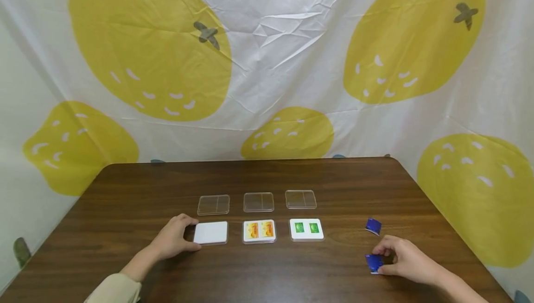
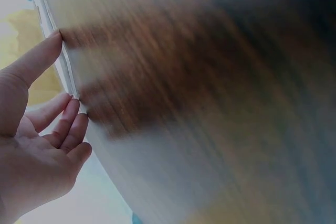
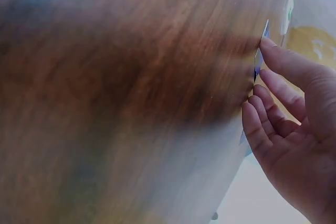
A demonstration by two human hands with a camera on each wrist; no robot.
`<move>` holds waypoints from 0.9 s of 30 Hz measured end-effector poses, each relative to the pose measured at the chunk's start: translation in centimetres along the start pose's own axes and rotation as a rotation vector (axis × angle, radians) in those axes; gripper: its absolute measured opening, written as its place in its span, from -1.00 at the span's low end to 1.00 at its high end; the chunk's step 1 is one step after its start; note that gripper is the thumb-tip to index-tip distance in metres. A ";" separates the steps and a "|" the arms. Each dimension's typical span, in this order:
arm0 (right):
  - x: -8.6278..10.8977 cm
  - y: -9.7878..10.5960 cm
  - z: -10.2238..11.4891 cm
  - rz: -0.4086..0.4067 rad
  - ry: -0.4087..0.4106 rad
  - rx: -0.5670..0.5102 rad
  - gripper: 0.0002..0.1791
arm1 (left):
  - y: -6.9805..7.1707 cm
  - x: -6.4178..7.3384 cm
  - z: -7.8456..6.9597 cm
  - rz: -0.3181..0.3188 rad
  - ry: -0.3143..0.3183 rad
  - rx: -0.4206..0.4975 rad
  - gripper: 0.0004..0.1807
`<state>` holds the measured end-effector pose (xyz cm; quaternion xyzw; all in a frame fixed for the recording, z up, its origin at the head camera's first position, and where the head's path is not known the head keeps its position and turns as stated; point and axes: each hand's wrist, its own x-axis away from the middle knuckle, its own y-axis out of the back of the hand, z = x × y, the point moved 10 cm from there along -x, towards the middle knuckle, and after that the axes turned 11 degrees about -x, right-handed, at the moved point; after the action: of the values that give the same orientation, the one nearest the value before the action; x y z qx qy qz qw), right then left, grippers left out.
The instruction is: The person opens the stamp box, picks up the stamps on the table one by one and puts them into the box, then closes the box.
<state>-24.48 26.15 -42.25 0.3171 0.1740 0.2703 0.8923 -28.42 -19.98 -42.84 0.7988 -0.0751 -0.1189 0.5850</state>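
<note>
A clear plastic case with a white card (image 1: 211, 232) on it lies at the left of the front row. My left hand (image 1: 175, 236) holds its left end, thumb at the near corner and fingertips at the far one. The left wrist view shows that left hand (image 2: 47, 124) edge-on to the tabletop. Over at the right, my right hand (image 1: 406, 259) pinches a small dark blue square piece (image 1: 373, 262) by its near and far edges. A second blue square (image 1: 373, 226) lies just beyond that hand. In the right wrist view the pinched piece (image 3: 258, 64) shows as a thin sliver.
Two more cases hold cards, one with orange pictures (image 1: 259, 231) and one with green pictures (image 1: 306, 229). Behind them lie three clear lids (image 1: 258, 202) in a row. The brown wooden table (image 1: 267, 270) ends at a lemon-print cloth (image 1: 288, 62).
</note>
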 end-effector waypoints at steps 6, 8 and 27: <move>-0.5 0.0 0.3 0.001 0.017 0.053 -0.72 | 0.2 0.0 -0.1 -0.009 -0.004 -0.006 -0.35; -0.8 0.0 0.4 0.010 0.020 0.077 -0.70 | 0.3 0.1 -0.1 -0.013 -0.002 -0.006 -0.35; -1.3 -0.5 -1.1 0.032 -0.257 -0.139 -0.70 | 0.1 0.0 -0.1 -0.008 -0.006 -0.011 -0.36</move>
<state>-25.84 25.54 -43.22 0.2893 0.0342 0.2532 0.9225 -28.35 -19.92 -42.71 0.7956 -0.0732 -0.1242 0.5885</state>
